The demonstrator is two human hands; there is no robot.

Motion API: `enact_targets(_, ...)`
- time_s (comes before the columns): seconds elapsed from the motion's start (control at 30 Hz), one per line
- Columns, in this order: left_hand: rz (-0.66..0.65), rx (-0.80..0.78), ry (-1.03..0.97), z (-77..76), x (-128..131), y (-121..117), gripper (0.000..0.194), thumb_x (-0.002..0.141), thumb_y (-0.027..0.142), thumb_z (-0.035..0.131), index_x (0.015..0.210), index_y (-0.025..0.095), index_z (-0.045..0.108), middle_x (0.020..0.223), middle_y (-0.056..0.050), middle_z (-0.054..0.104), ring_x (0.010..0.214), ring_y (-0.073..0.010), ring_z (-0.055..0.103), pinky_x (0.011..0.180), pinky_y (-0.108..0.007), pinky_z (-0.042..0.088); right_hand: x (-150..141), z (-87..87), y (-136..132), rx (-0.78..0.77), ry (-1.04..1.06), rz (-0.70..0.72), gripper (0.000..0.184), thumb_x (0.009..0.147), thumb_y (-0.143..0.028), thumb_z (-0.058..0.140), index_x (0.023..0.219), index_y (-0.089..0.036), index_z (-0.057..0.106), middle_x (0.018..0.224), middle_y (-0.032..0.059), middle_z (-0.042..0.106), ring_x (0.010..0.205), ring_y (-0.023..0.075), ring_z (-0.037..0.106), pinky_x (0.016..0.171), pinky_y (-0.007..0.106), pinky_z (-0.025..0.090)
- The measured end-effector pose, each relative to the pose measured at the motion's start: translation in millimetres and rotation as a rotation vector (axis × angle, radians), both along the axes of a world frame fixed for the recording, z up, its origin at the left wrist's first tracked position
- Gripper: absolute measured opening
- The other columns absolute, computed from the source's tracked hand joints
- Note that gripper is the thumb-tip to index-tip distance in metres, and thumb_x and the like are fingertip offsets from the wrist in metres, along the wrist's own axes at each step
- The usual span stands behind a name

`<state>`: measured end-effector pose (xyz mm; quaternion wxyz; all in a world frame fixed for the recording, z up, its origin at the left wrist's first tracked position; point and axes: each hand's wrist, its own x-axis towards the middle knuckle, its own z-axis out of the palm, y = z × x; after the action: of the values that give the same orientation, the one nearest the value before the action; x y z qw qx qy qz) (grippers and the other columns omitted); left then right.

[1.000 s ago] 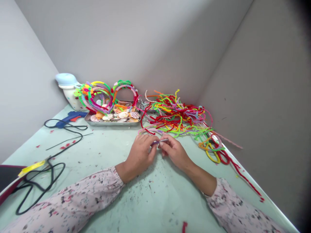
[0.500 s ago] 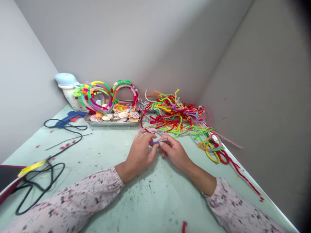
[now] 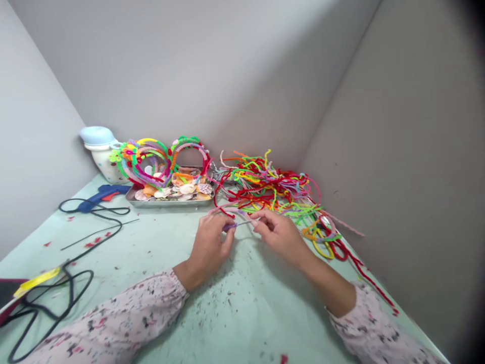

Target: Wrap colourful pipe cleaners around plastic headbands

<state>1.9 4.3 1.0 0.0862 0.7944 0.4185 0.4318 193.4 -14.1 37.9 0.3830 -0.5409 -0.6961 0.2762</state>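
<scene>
The left hand [image 3: 208, 247] firmly pinches a purple pipe cleaner [image 3: 229, 227] between thumb and fingers, while the right hand [image 3: 278, 233], narrowly closed, holds its thin pale end taut.

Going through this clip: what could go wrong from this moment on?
The thin silvery end of the purple pipe cleaner, held by the left hand with the right hand at its tip, might prick a finger. The tangled pile of pipe cleaners lies just beyond the hands, so a sharp pull could snag strands. The black cord of the hot glue gun loops near the left sleeve and could catch it.
</scene>
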Motion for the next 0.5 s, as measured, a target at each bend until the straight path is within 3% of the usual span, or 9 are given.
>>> enact_targets(0.13, 0.042, 0.052, 0.036, 2.0, -0.5, -0.7, 0.012, 0.086, 0.021, 0.056, 0.092, 0.021, 0.066, 0.085, -0.004, 0.061, 0.087, -0.0196, 0.054, 0.084, -0.038, 0.038, 42.3, 17.7, 4.0, -0.018, -0.44, -0.099, 0.018, 0.084, -0.032, 0.052, 0.091, -0.024, 0.067, 0.083, 0.0028, 0.069, 0.07, 0.0182, 0.06, 0.061, 0.027, 0.039)
enact_targets(0.27, 0.143, 0.101, 0.053, 5.3, -2.3, -0.3, 0.012, 0.085, 0.027, 0.06, 0.091, 0.026, 0.071, 0.083, -0.004, 0.055, 0.084, -0.0197, 0.051, 0.079, -0.036, 0.035, 88.9, 13.6, -1.5, -0.211, -0.856, -0.301, 0.024, 0.084, -0.031, 0.048, 0.097, -0.021, 0.066, 0.084, 0.0099, 0.071, 0.076, 0.0249, 0.064, 0.059, 0.03, 0.037)
enact_targets(0.37, 0.144, 0.095, 0.049, 5.9, -4.0, 1.4, 0.013, 0.085, 0.028, 0.06, 0.092, 0.026, 0.071, 0.08, -0.003, 0.054, 0.081, -0.0187, 0.05, 0.078, -0.036, 0.035, 115.6, 2.8, -8.1, -0.337, -1.026, -0.419, 0.027, 0.085, -0.029, 0.043, 0.093, -0.018, 0.065, 0.088, 0.0151, 0.07, 0.079, 0.0289, 0.066, 0.061, 0.033, 0.039)
enact_targets(0.5, 0.129, 0.062, 0.023, 4.9, -5.3, 3.5, 0.011, 0.086, 0.026, 0.059, 0.09, 0.023, 0.069, 0.077, -0.002, 0.057, 0.079, -0.0178, 0.052, 0.08, -0.036, 0.035, 134.2, -9.9, -16.3, -0.432, -1.05, -0.503, 0.03, 0.085, -0.032, 0.043, 0.101, -0.017, 0.063, 0.098, 0.0187, 0.069, 0.086, 0.032, 0.067, 0.065, 0.037, 0.044)
